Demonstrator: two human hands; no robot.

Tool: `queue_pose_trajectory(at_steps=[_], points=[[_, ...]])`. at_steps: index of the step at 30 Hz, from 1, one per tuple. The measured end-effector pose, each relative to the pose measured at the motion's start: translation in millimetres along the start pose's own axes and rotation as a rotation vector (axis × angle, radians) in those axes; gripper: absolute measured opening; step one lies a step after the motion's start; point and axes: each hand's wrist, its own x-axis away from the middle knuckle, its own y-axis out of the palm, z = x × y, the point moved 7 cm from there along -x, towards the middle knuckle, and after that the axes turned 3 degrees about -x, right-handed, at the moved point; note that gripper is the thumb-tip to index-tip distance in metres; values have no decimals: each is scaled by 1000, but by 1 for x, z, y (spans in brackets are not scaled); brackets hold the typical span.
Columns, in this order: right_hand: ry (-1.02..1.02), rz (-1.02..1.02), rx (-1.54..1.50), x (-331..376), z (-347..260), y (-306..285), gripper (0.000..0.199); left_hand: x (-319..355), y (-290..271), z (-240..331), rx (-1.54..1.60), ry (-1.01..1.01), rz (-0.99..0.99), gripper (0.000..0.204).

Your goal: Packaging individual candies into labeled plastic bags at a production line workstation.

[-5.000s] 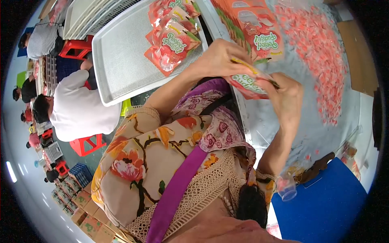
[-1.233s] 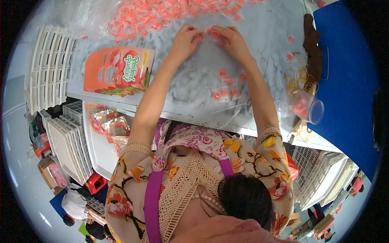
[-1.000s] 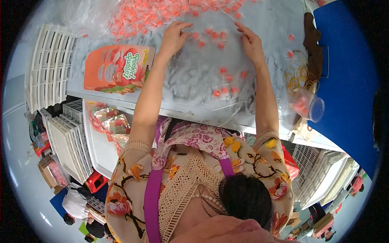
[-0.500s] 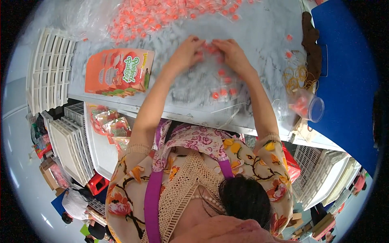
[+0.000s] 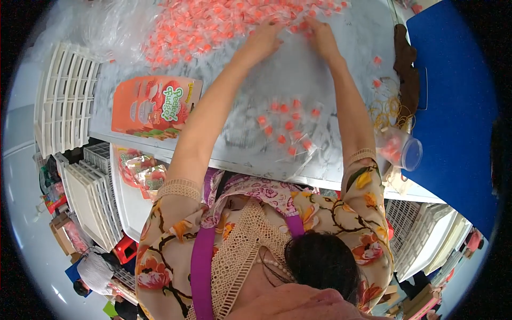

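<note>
A pale grey table (image 5: 341, 64) with a dull, faintly mottled top fills the upper half of the view, its near edge running just above the person's chest. Spread across its far side is a heap of small sweets (image 5: 213, 26), each an orange-red lump sealed in a crinkly clear wrapper. Both arms stretch out to that heap: the left hand (image 5: 262, 41) and the right hand (image 5: 322, 38) lie side by side at its near edge, close but not joined, palms down on the sweets (whether the fingers are curled around any cannot be told, since they blur into the pile). Nearer the body, a loose cluster of sweets (image 5: 285, 125) sits on the tabletop between the forearms. To the left lies a flat, glossy orange pouch (image 5: 154, 106), rectangular with rounded printed shapes. At the right edge rest a tangle of thin yellow rubber bands (image 5: 392, 109), a dark brown crumpled cloth (image 5: 408, 74) and a clear plastic cup (image 5: 400, 152) tipped on its side. A smooth blue panel (image 5: 458, 106) flanks the table on the right. Stacks of white slatted plastic trays (image 5: 64, 101) line the left, above a cluttered floor
</note>
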Motion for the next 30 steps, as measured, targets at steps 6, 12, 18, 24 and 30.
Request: queue_pose_trajectory(at_steps=[6, 12, 18, 24, 30], points=[[-14, -88, -105, 26, -33, 5, 38, 2, 23, -17, -33, 67, 17, 40], [287, -39, -503, 47, -9, -20, 47, 12, 15, -20, 290, -90, -284, 32], [221, -50, -419, 34, -19, -9, 48, -7, -3, -32, 192, -151, -22, 31], [102, -136, -165, 37, -33, -1, 47, 3, 9, -36, 63, -33, -7, 40], [211, -179, -319, 33, -38, -4, 47, -1, 11, -40, -29, 2, 68, 46]])
